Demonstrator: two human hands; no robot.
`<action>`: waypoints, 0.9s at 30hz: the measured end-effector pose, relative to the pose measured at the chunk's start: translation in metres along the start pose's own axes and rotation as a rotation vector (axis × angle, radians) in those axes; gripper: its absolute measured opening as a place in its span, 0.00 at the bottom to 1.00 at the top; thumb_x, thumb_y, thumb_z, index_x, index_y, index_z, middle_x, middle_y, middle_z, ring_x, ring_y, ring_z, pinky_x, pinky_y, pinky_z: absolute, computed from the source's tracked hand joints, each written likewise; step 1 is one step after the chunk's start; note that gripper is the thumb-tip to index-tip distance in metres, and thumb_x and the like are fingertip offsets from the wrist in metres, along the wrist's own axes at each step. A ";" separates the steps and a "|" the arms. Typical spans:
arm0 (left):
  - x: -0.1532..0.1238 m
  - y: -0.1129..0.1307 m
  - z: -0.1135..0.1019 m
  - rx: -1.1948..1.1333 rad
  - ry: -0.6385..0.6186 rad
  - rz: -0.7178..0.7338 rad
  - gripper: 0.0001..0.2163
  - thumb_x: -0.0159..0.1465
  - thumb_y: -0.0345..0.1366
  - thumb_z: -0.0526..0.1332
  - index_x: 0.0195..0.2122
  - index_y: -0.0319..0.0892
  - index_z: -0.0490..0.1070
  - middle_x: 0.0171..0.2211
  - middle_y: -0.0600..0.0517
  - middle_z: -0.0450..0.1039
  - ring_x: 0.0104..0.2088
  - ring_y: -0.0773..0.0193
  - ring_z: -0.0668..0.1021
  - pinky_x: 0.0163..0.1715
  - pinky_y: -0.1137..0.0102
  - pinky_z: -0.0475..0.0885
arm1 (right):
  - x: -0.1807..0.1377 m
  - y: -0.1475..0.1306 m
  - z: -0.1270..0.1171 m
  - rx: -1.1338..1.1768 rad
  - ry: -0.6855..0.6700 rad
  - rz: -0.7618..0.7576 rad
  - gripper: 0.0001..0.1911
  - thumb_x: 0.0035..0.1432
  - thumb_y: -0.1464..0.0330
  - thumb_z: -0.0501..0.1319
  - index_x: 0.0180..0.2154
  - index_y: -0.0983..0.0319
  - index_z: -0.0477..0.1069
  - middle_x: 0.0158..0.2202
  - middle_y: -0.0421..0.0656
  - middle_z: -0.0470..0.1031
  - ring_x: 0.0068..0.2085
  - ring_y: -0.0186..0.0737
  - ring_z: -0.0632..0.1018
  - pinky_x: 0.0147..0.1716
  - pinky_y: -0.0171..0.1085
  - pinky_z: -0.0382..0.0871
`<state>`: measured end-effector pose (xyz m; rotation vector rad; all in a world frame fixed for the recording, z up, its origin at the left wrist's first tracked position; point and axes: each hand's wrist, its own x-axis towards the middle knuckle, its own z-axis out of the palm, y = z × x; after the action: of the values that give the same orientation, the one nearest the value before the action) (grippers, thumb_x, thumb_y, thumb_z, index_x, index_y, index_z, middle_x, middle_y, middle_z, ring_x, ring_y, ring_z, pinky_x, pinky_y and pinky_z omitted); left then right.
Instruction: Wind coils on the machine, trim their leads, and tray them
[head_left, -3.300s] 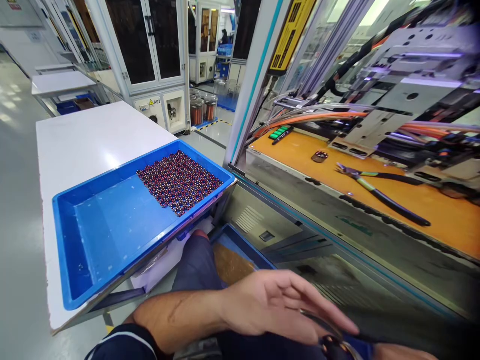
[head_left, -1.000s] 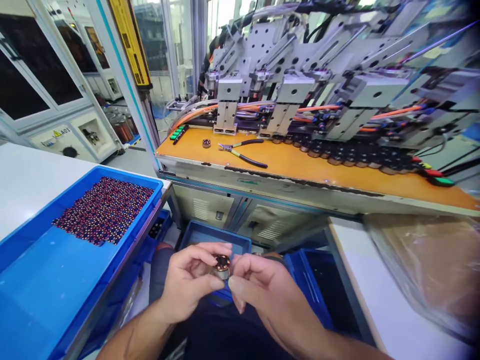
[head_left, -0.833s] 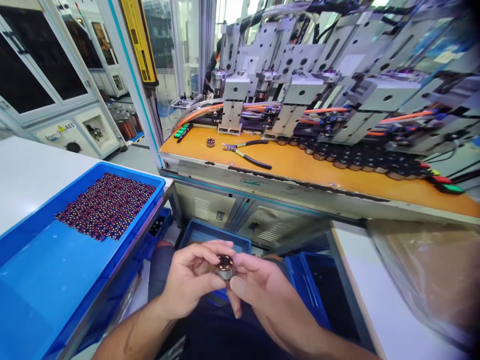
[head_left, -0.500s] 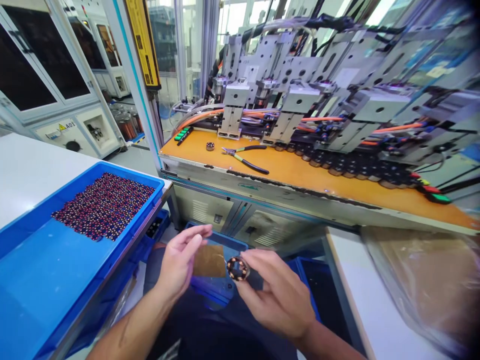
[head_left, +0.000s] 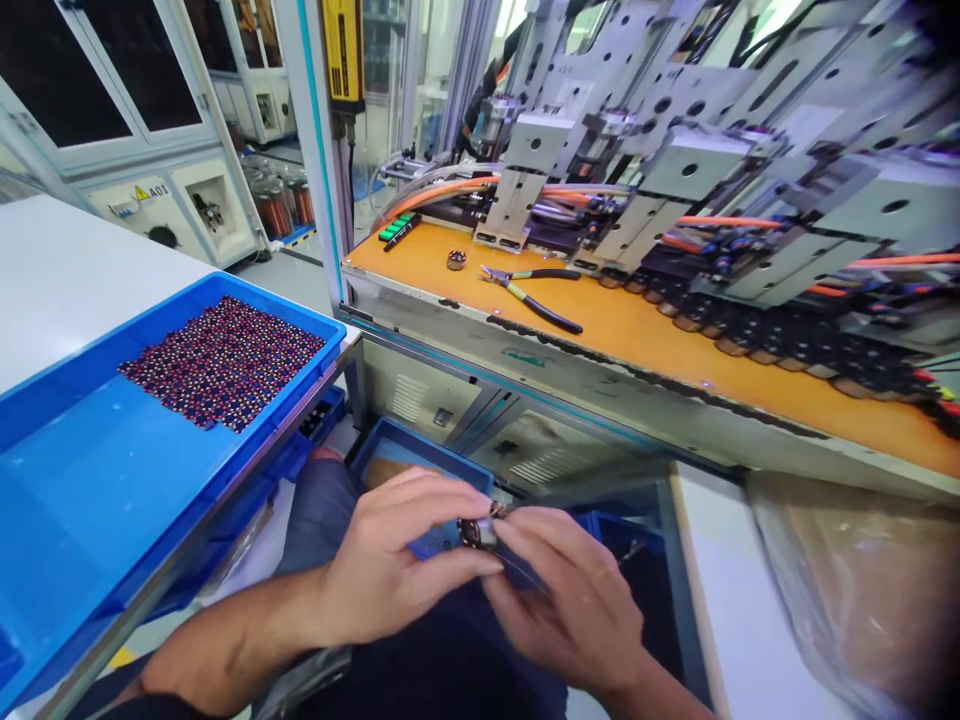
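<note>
A small ring-shaped motor stator [head_left: 477, 532] with copper windings is held above my lap, between both hands. My left hand [head_left: 397, 555] reaches in from the left, thumb below the stator and fingers above it, closed round its edge. From the other side my right hand [head_left: 562, 590] pinches the stator, its fingertips close to those of the left. Part of the stator is covered by the fingers. Another stator [head_left: 456, 260] stands on the orange bench top [head_left: 637, 320], beside cutting pliers [head_left: 536, 295] with black and yellow handles.
At left, a blue tray [head_left: 67, 480] on a white table holds many small dark parts [head_left: 225, 360]. Machine fixtures [head_left: 525, 170] and a row of stators [head_left: 739, 335] line the bench. A blue bin [head_left: 420, 450] sits below; a plastic-wrapped brown package [head_left: 855, 580] lies at right.
My left hand has moved right and closed on the stator, which the right hand held alone before. The stator has turned between the fingers. The view has shifted toward the right.
</note>
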<state>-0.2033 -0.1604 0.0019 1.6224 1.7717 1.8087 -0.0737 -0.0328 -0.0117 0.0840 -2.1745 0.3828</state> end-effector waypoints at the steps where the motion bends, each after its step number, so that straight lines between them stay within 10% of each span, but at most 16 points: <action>1: 0.000 -0.001 -0.001 0.009 -0.004 0.013 0.15 0.57 0.32 0.70 0.46 0.41 0.76 0.39 0.43 0.82 0.40 0.57 0.82 0.42 0.65 0.77 | 0.001 -0.003 -0.001 0.069 -0.019 0.063 0.14 0.57 0.74 0.63 0.46 0.64 0.70 0.34 0.48 0.75 0.34 0.42 0.78 0.31 0.40 0.78; 16: -0.001 -0.001 -0.011 -0.226 -0.006 -0.209 0.10 0.56 0.23 0.67 0.39 0.40 0.78 0.42 0.44 0.81 0.43 0.59 0.82 0.39 0.70 0.79 | 0.007 -0.004 -0.017 0.514 -0.027 0.545 0.07 0.60 0.77 0.60 0.32 0.61 0.72 0.28 0.40 0.70 0.30 0.35 0.73 0.27 0.33 0.69; 24: 0.010 0.010 -0.025 0.080 -0.183 0.004 0.14 0.57 0.22 0.66 0.44 0.40 0.75 0.44 0.45 0.80 0.45 0.61 0.81 0.48 0.70 0.76 | 0.043 0.021 -0.050 -0.130 -0.291 -0.368 0.15 0.67 0.74 0.49 0.45 0.61 0.73 0.37 0.46 0.77 0.36 0.43 0.75 0.35 0.42 0.73; 27: 0.011 0.011 -0.024 0.066 -0.200 -0.005 0.15 0.57 0.22 0.66 0.44 0.42 0.75 0.44 0.46 0.80 0.45 0.62 0.81 0.48 0.71 0.76 | 0.059 0.018 -0.041 -0.105 -0.364 -0.413 0.19 0.67 0.76 0.44 0.36 0.65 0.73 0.31 0.48 0.75 0.32 0.43 0.72 0.31 0.43 0.69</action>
<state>-0.2191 -0.1707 0.0231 1.7520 1.7609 1.5398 -0.0805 0.0015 0.0534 0.5719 -2.4507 0.0150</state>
